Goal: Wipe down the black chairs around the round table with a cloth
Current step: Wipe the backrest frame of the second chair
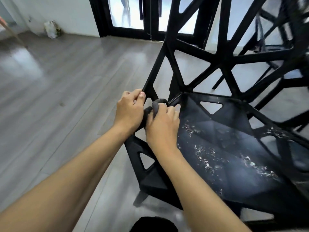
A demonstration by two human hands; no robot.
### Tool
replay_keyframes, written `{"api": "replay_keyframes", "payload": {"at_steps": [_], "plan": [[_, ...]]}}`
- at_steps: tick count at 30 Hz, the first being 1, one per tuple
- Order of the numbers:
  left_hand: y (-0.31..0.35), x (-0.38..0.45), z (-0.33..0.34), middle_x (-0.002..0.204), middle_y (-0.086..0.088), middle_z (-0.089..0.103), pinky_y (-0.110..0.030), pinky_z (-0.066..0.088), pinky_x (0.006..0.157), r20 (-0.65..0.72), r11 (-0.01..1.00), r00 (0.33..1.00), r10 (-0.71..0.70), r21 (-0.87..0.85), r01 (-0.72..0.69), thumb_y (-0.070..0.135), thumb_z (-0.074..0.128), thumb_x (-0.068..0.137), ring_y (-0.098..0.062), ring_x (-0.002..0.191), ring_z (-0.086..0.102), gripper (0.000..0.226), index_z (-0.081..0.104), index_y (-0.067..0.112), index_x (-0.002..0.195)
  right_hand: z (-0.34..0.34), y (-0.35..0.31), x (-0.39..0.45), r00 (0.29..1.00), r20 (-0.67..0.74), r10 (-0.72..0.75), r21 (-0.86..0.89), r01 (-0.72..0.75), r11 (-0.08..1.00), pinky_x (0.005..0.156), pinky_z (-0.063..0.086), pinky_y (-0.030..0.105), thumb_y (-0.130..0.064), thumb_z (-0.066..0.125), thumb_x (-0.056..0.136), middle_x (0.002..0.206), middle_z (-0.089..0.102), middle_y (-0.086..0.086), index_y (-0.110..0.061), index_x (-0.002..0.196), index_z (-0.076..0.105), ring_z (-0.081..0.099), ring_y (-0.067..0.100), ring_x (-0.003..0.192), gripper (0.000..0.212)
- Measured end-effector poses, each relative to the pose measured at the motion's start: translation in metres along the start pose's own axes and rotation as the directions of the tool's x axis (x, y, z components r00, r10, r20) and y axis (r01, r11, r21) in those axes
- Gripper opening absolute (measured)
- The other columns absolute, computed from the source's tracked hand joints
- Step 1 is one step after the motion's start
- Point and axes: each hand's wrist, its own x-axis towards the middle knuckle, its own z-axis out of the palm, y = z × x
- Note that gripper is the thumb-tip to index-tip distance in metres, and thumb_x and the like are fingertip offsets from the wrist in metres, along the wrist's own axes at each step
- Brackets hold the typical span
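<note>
You face one black chair; your left hand pinches its frame, your right hand, just beside, grips one dark cloth.

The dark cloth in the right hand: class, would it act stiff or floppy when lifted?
Probably floppy: the dark cloth bunches into soft folds under the right hand. Likely light, since curled fingers alone hold it against the black chair.

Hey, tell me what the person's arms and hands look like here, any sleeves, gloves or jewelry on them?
Both forearms are bare as far as the picture shows, with no sleeves in view. The left hand and right hand wear no gloves, and no watch, bracelet or ring shows on the wrists or the visible fingers. The nails that show are short and unpainted.
</note>
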Motion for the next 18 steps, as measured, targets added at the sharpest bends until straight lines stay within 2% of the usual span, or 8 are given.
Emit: {"api": "replay_keyframes", "payload": {"at_steps": [1, 3, 5, 7, 9, 11, 15, 18], "plan": [[0.001, -0.001, -0.001, 0.097, -0.003, 0.055, -0.037, 0.049, 0.089, 0.004, 1.0, 1.0, 0.004, -0.02, -0.004, 0.035, 0.043, 0.102, -0.029, 0.093, 0.06, 0.026, 0.068, 0.032, 0.108, 0.0, 0.004, 0.005, 1.0, -0.009, -0.005, -0.063, 0.004, 0.998, 0.097, 0.035, 0.046, -0.032, 0.05, 0.101, 0.115, 0.058, 0.013, -0.012, 0.115, 0.059, 0.046, 0.036, 0.117, 0.026], [0.002, -0.003, -0.003, 0.092, -0.002, 0.053, -0.048, 0.054, 0.087, 0.004, 0.999, 1.0, 0.005, -0.05, -0.005, 0.035, 0.044, 0.102, -0.032, 0.088, 0.061, 0.024, 0.067, 0.032, 0.1, 0.005, 0.012, 0.029, 0.996, -0.035, 0.08, -0.131, -0.084, 0.988, 0.099, 0.032, 0.044, -0.031, 0.045, 0.102, 0.121, 0.059, 0.009, -0.014, 0.117, 0.058, 0.049, 0.032, 0.117, 0.027], [0.001, -0.003, -0.004, 0.092, -0.002, 0.053, -0.05, 0.054, 0.087, 0.011, 0.998, 1.0, 0.007, -0.062, -0.007, 0.032, 0.044, 0.103, -0.032, 0.088, 0.062, 0.027, 0.065, 0.033, 0.086, 0.006, 0.02, 0.054, 0.984, -0.008, 0.179, -0.074, -0.179, 0.981, 0.106, 0.03, 0.043, -0.029, 0.04, 0.103, 0.128, 0.059, 0.009, -0.013, 0.122, 0.059, 0.05, 0.031, 0.122, 0.031], [0.001, -0.003, -0.005, 0.09, 0.0, 0.053, -0.051, 0.055, 0.087, 0.025, 0.997, 0.999, 0.031, -0.071, -0.029, 0.032, 0.043, 0.103, -0.032, 0.089, 0.062, 0.029, 0.06, 0.036, 0.08, 0.006, 0.025, 0.058, 0.986, 0.059, 0.158, 0.033, -0.16, 0.987, 0.107, 0.033, 0.042, -0.027, 0.04, 0.104, 0.13, 0.059, 0.009, -0.014, 0.125, 0.061, 0.049, 0.031, 0.123, 0.032], [0.0, -0.002, -0.004, 0.087, 0.004, 0.051, -0.047, 0.055, 0.087, 0.038, 0.996, 0.998, 0.045, -0.073, -0.042, 0.031, 0.042, 0.103, -0.031, 0.09, 0.062, 0.027, 0.059, 0.03, 0.082, 0.003, 0.022, 0.039, 0.991, 0.082, 0.108, 0.124, -0.117, 0.985, 0.105, 0.036, 0.042, -0.026, 0.042, 0.104, 0.129, 0.059, 0.01, -0.014, 0.127, 0.061, 0.049, 0.031, 0.122, 0.032], [-0.002, 0.001, -0.004, 0.085, 0.004, 0.051, -0.041, 0.052, 0.085, 0.041, 0.997, 0.998, 0.044, -0.058, -0.042, 0.027, 0.042, 0.104, -0.031, 0.09, 0.064, 0.028, 0.052, 0.031, 0.078, 0.002, 0.012, 0.009, 0.995, 0.058, 0.081, 0.112, -0.087, 0.99, 0.102, 0.038, 0.045, -0.027, 0.042, 0.103, 0.125, 0.058, 0.011, -0.013, 0.125, 0.059, 0.048, 0.033, 0.12, 0.031], [-0.003, 0.0, -0.003, 0.079, 0.0, 0.05, -0.025, 0.028, 0.069, 0.027, 0.997, 0.997, 0.075, -0.005, -0.075, 0.023, 0.042, 0.105, -0.023, 0.082, 0.05, 0.03, 0.048, 0.026, 0.076, -0.003, -0.008, -0.042, 0.994, 0.012, -0.108, 0.02, 0.108, 0.994, 0.094, 0.041, 0.043, -0.042, 0.034, 0.094, 0.116, 0.06, 0.003, -0.018, 0.123, 0.06, 0.052, 0.028, 0.106, 0.045], [-0.007, -0.002, -0.003, 0.083, 0.001, 0.052, -0.02, 0.027, 0.069, 0.017, 0.994, 0.994, 0.107, 0.012, -0.107, 0.024, 0.041, 0.106, -0.021, 0.084, 0.048, 0.025, 0.062, 0.016, 0.095, -0.007, 0.003, -0.047, 0.982, 0.038, -0.187, 0.022, 0.186, 0.982, 0.1, 0.04, 0.039, -0.049, 0.041, 0.091, 0.124, 0.058, -0.002, -0.021, 0.132, 0.056, 0.051, 0.022, 0.113, 0.052]]}}
